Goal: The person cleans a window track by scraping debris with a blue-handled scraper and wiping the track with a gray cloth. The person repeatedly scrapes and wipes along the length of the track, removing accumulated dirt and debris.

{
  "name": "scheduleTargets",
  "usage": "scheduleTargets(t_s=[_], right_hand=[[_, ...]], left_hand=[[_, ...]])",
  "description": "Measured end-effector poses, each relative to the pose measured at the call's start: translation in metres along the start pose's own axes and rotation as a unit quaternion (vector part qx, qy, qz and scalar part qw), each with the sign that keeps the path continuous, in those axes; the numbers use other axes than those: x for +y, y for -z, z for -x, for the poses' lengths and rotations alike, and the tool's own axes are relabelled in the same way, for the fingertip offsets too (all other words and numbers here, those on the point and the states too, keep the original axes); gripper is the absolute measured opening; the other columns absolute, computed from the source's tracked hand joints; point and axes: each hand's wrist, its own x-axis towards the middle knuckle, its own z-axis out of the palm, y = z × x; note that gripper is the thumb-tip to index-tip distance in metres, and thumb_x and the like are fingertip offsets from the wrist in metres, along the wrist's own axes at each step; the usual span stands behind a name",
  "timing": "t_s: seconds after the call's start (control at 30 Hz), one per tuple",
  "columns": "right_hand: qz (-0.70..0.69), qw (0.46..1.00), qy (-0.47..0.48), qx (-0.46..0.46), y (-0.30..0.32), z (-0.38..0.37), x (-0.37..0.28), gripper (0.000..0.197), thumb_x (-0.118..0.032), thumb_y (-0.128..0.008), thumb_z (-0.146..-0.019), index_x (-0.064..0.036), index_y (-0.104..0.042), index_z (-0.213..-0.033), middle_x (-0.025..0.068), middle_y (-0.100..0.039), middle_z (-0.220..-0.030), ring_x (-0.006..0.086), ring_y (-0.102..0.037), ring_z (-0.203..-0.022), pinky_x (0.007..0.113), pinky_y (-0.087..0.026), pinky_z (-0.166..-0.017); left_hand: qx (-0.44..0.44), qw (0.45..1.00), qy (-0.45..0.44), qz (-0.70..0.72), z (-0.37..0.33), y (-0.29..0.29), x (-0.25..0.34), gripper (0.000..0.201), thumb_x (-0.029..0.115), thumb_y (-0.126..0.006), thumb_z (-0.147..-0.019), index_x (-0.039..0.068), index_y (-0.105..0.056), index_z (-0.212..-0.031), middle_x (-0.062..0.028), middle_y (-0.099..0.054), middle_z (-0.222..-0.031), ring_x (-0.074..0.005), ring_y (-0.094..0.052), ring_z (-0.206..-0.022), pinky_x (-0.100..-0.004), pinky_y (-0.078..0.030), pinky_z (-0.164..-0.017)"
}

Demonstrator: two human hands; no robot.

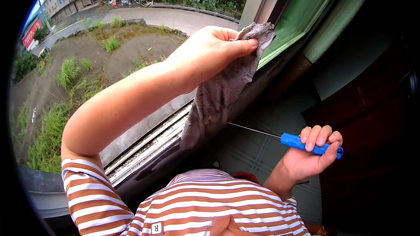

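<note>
My left hand (218, 50) is closed, pinching the upper end of a grey-brown cloth (221, 94) between thumb and fingers. The damp-looking, crumpled cloth hangs down beside the window frame, its lower end over the inner edge of the sliding track (148, 137). In my right hand (313, 148), fingers wrap round the blue handle of a tool with a thin metal shaft (256, 130). That shaft points left toward the cloth. Its far end meets the cloth's edge in the picture; whether it touches, and what the tip looks like, I cannot tell.
A metal window frame (264, 0) with a greenish glass pane (302, 15) stands at the upper right. Outside the opening lie bare ground with grass tufts (68, 72) and a curving road (179, 16). Indoors are a tiled floor (262, 157) and a dark red surface (358, 109).
</note>
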Motion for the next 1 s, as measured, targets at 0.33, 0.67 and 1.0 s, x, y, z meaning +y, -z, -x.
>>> scheduleTargets(t_s=[0.33, 0.67, 1.0], right_hand=[[0.025, 0.997, 0.026, 0.061, 0.015, -0.015, 0.003, 0.018, -0.024, -0.056, -0.09, -0.0117, -0.043, -0.085, 0.001, -0.049, -0.07, 0.0076, -0.047, -0.048, 0.022, -0.042, -0.046], [0.111, 0.981, 0.158, -0.03, 0.019, -0.036, 0.026, 0.023, -0.021, -0.058, -0.089, -0.0105, -0.037, -0.089, 0.0057, -0.048, -0.07, 0.0109, -0.046, -0.047, 0.024, -0.041, -0.044], [0.053, 0.992, 0.091, 0.074, 0.039, -0.056, 0.055, 0.012, -0.009, -0.053, -0.084, -0.0089, -0.041, -0.084, 0.0044, -0.047, -0.063, 0.0107, -0.044, -0.045, 0.024, -0.039, -0.043]], left_hand=[[-0.042, 0.99, -0.066, -0.114, -0.025, -0.036, -0.005, 0.025, 0.026, -0.061, -0.09, 0.003, -0.064, -0.095, 0.0021, -0.064, -0.084, -0.0026, -0.057, -0.074, -0.0178, -0.046, -0.067], [-0.106, 0.982, -0.138, -0.08, -0.041, -0.056, -0.001, 0.024, 0.022, -0.058, -0.092, 0.001, -0.064, -0.102, -0.0021, -0.067, -0.088, -0.0063, -0.061, -0.082, -0.0225, -0.05, -0.073], [-0.112, 0.984, -0.137, -0.013, -0.04, -0.052, -0.002, 0.024, 0.02, -0.058, -0.091, 0.0, -0.063, -0.105, -0.0025, -0.067, -0.092, -0.0068, -0.06, -0.083, -0.0222, -0.05, -0.074]])
